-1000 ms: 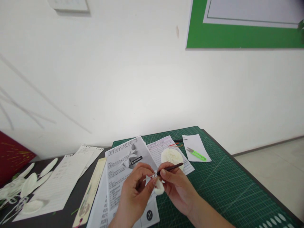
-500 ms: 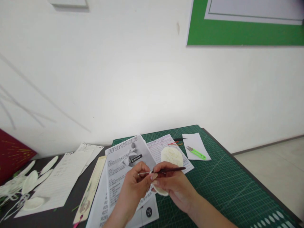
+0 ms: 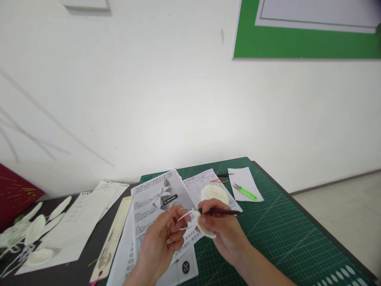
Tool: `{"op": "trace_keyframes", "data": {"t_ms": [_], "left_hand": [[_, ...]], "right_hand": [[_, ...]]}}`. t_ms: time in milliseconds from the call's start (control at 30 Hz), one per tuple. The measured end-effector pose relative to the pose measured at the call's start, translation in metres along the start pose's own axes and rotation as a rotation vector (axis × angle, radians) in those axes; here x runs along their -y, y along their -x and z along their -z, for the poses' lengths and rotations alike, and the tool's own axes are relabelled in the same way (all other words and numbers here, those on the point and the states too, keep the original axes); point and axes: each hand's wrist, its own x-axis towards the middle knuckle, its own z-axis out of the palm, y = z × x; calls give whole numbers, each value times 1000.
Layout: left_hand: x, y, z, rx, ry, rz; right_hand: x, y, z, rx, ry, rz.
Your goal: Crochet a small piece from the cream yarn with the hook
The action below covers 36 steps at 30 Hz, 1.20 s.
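Observation:
Between the thumb and fingers of my right hand (image 3: 228, 230) is a crochet hook (image 3: 224, 211) with a dark handle, its thin metal tip pointing left. The same hand pinches a small white crocheted piece (image 3: 206, 230) that hangs below the hook. My left hand (image 3: 159, 240) is closed on a strand of white yarn (image 3: 183, 216), which runs taut to the crocheted piece near the hook's shaft. Its fingertips are slightly blurred. Behind my right hand lies a cream ball of yarn (image 3: 214, 193), partly hidden by the fingers.
Printed pattern sheets (image 3: 149, 198) lie under my left hand on the green cutting mat (image 3: 268, 222). Green thread snips (image 3: 245, 192) rest on white paper (image 3: 242, 174). Further left are a ruler (image 3: 114, 234), handwritten pages (image 3: 74, 222) and several white crocheted petals (image 3: 38, 256).
My left hand has drawn away to the left from the right hand, and the yarn now stretches between them. The hook has shifted right, and more of the crocheted piece shows.

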Motion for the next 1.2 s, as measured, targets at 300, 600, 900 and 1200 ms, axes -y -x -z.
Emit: {"op": "trace_keyframes", "data": {"t_ms": [300, 600, 900, 1200], "left_hand": [[-1, -2, 2, -84, 93, -102], [-5, -1, -1, -90, 57, -84], [2, -13, 2, -210, -20, -194], [31, -11, -8, -171, -19, -269]], "right_hand": [[1, -1, 1, 39, -97, -184], [2, -1, 2, 81, -135, -207], [4, -4, 0, -88, 1, 20], [-17, -5, 6, -161, 195, 187]]}}
